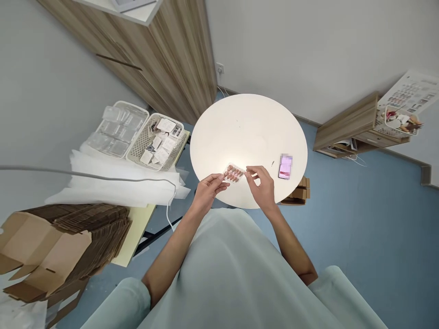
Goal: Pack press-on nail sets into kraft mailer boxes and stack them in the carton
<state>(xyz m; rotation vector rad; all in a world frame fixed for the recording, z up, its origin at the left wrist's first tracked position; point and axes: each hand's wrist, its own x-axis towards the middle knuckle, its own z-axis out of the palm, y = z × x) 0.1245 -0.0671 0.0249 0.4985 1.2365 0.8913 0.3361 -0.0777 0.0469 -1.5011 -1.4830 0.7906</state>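
A small, flat pack of press-on nails (234, 173) is held over the near part of the round white table (247, 119). Several glossy reddish-brown nails lie in rows in it. My left hand (208, 189) grips the pack's left edge between thumb and fingers. At its right corner, the thumb and forefinger of my right hand (262, 185) come together in a pinch. A phone (285, 167) with a pink screen rests on the table, right of my right hand. Between them lies a tiny dark piece (273, 163) that I cannot make out.
Left of the table, a basket of small white cards and packs (159, 141) stands beside a basket of clear plastic boxes (120, 128). White foam sheets (120, 183), flattened cardboard boxes (85, 233) and a hanging cable (168, 201) are nearer. A wooden cabinet (350, 123) stands right.
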